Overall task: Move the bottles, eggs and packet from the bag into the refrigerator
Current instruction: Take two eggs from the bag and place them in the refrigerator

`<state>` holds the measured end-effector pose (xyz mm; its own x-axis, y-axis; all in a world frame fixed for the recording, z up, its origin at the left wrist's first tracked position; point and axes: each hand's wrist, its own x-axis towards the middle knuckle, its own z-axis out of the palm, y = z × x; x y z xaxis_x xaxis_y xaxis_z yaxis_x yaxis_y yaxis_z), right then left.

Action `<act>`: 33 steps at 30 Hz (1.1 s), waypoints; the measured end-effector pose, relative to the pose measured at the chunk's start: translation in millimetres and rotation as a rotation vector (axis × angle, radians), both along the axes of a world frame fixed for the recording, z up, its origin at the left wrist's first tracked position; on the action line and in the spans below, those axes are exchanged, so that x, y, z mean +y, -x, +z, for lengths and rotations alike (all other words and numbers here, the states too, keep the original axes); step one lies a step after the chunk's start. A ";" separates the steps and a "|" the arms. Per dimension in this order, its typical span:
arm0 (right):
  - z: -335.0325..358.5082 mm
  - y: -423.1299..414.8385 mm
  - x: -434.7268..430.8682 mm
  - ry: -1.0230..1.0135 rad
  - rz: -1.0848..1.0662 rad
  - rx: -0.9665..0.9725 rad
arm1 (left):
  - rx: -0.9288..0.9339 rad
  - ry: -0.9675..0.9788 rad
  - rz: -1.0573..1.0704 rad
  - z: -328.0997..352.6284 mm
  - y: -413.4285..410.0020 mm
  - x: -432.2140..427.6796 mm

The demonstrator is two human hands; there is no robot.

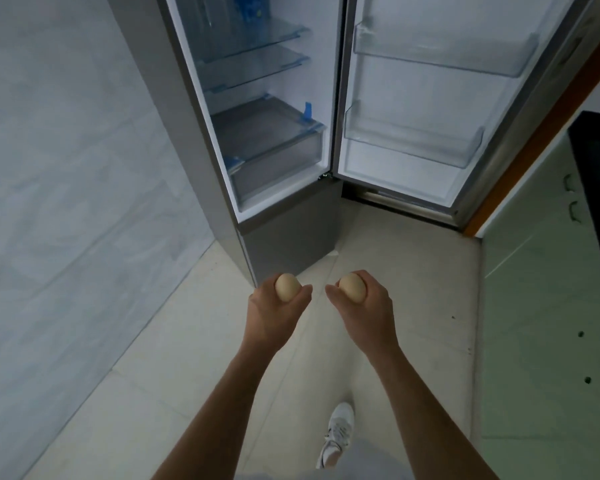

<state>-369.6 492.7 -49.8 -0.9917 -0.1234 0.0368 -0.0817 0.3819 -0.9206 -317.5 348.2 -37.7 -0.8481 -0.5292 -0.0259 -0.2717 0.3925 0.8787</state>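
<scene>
1. The left hand (274, 308) curls fingers and thumb round one egg (286, 288); the right hand (362, 306) clasps a second egg (352, 287) likewise
2. Both eggs hang above the floor (413, 271), near the refrigerator (194, 133), whose door (413, 95) stands wide open
3. Hold lightly; a squeeze would likely crack a shell
4. Lay each in a door bin (413, 143) or on a glass shelf (257, 39), letting go only once it sits steady, since it may roll
</scene>
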 end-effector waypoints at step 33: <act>3.9 405.2 -156.3 0.053 0.147 -0.036 | 0.009 -0.009 0.118 3.8 384.8 -150.9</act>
<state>-774.8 336.4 -45.9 -0.9637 -0.2666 0.0119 -0.0999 0.3192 -0.9424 -702.3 197.3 -33.9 -0.7799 -0.6255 -0.0234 -0.3076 0.3505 0.8846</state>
